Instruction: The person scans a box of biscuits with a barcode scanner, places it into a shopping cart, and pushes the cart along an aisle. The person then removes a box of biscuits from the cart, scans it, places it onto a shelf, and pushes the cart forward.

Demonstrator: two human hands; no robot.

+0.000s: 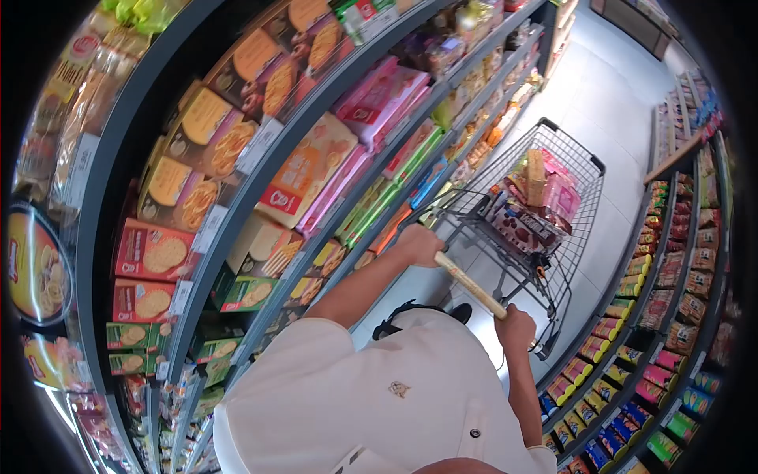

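My left hand (420, 244) is wrapped round one end of the pale handle (470, 284) of a shopping cart. Round the other end of that handle my right hand (515, 327) is closed. The wire shopping cart (588, 170) stands in front of me in the aisle. Inside it lie a dark brown snack bag (521, 225), a pink package (559, 196) and a narrow tan package (536, 175), heaped together. Other items in the heap are partly covered.
Close on my left, shelves (260, 170) hold boxed biscuits (158, 247) and pink packs (381, 103). Curved shelves (632, 347) with canisters and snack packs line the right side. Pale floor tiles (604, 87) stretch ahead between them.
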